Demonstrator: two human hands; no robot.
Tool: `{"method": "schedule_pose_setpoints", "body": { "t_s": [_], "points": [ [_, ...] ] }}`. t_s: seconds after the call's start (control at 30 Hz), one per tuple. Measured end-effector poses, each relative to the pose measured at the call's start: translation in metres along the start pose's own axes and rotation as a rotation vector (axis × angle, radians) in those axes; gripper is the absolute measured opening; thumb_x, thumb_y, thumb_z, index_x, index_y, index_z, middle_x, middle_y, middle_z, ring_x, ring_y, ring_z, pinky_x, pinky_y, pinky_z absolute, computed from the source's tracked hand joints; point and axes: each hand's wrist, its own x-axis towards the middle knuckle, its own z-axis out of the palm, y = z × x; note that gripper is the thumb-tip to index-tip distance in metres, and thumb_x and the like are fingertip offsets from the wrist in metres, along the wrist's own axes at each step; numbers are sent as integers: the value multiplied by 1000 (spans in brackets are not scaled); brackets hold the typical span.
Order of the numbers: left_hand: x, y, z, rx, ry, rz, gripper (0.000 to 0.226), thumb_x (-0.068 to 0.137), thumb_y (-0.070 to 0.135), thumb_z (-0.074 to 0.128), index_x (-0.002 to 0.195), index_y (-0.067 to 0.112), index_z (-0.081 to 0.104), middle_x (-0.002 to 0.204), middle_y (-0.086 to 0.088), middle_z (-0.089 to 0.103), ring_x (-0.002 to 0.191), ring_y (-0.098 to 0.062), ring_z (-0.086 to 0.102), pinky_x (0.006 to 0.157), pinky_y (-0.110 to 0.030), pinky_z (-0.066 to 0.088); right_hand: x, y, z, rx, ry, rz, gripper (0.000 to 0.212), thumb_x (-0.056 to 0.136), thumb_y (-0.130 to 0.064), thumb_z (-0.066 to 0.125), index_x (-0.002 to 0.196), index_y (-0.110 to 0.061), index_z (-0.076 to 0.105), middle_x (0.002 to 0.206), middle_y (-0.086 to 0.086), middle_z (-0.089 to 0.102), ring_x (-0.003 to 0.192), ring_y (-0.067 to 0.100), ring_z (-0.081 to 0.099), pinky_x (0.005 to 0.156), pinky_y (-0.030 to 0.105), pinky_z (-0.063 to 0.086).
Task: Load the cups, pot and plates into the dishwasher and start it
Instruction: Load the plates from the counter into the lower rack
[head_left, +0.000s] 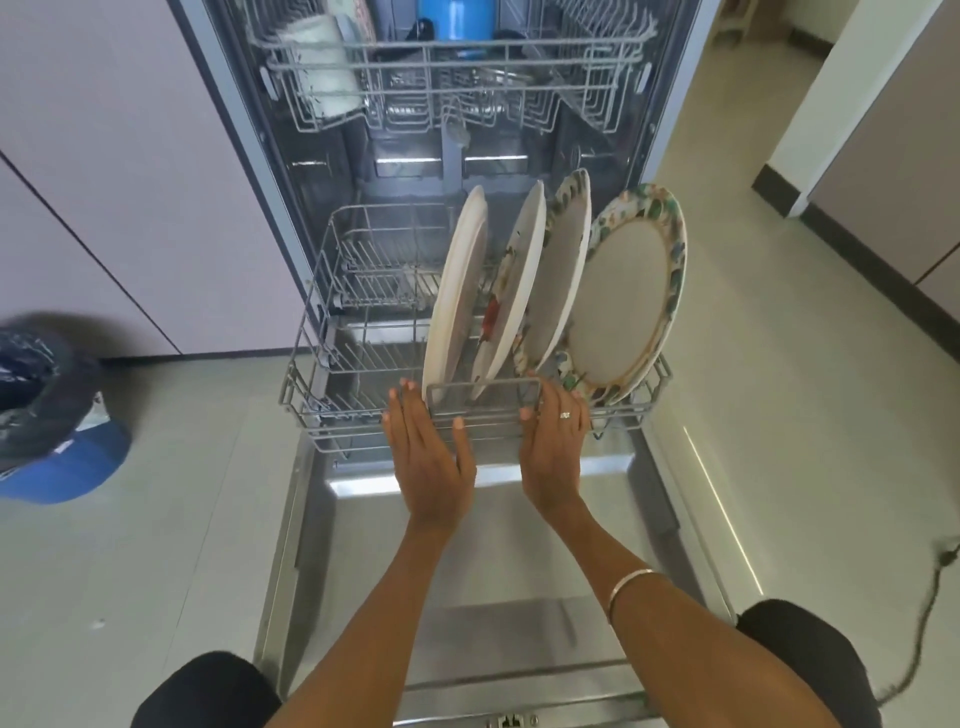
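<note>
Both hands — left hand (428, 449), right hand (553, 439) — press open-palmed against the lower rack (363, 415) holding four plates (621, 306).

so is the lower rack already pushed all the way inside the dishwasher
No, the lower rack sits pulled out over the open door, with four plates standing in it and both hands at its front edge.

We see the lower rack (363, 410) pulled out over the open dishwasher door (519, 545), four plates (618, 306) standing on edge in its right half (left half bare wire). The upper rack (519, 52) carries a blue cup (457, 18).
</note>
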Motion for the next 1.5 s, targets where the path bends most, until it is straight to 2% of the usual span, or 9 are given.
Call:
{"method": "schedule_pose_setpoints", "body": {
  "t_s": [0.07,0.27,0.47,0.63,0.93,1.07,1.2,1.4,1.5],
  "points": [
    [9,-1,2,23,-17,11,65,101,31,47,151,-3,24,160,-15,25,151,-29,14,123,-47,15,5,-1,5,58,-1,41,39,103,-17,44,140,-4,45,141,11,51,139,21,38,122,39,17],
    [30,0,12,39,-41,-6,68,101,33,48,153,0,19,161,-14,21,151,-28,9,123,-45,13,22,2,17,-54,-79,-9,55,103,-24,35,153,-5,23,159,10,30,149,26,22,123,44,13],
    [57,-5,24,80,-81,-17,69,102,37,43,153,-1,18,159,-18,22,151,-30,9,122,-47,16,50,5,28,-183,-180,-34,70,100,-14,47,158,-17,8,165,3,8,152,23,9,123,47,12],
    [80,-9,33,80,-119,-29,69,103,40,41,153,1,16,161,-17,18,149,-20,-6,123,-45,11,73,9,40,-205,-279,-50,78,100,-7,47,157,-21,-4,165,-1,3,152,22,9,121,55,12],
    [116,-19,52,88,-177,-16,68,103,41,40,153,0,19,159,-15,24,151,-24,1,124,-42,6,109,17,55,-196,-354,-49,97,88,8,58,157,-22,-3,165,-3,5,146,19,30,121,53,14],
    [133,-23,58,104,-193,-3,67,103,39,42,152,-2,21,158,-17,26,151,-28,6,123,-40,4,126,19,63,-180,-372,-32,95,83,17,51,158,-20,5,164,1,14,147,20,27,118,56,22],
    [147,-27,67,115,-217,-20,68,104,42,37,152,-2,20,159,-18,24,151,-29,3,123,-38,0,138,24,75,-150,-373,-12,102,77,23,51,157,-23,6,162,1,20,135,27,46,108,58,37],
    [165,-36,83,110,-212,-11,68,104,43,37,153,-1,18,160,-15,21,151,-26,-1,121,-32,-8,154,32,94,-149,-370,-15,108,75,24,53,155,-28,3,154,6,38,124,30,57,101,58,45],
    [178,-40,91,117,-228,-17,69,104,43,36,154,1,16,160,-16,21,152,-27,0,122,-35,-6,166,33,99,-143,-372,-19,103,77,23,54,156,-25,8,158,4,31,122,32,57,100,58,46]
  ]
}}
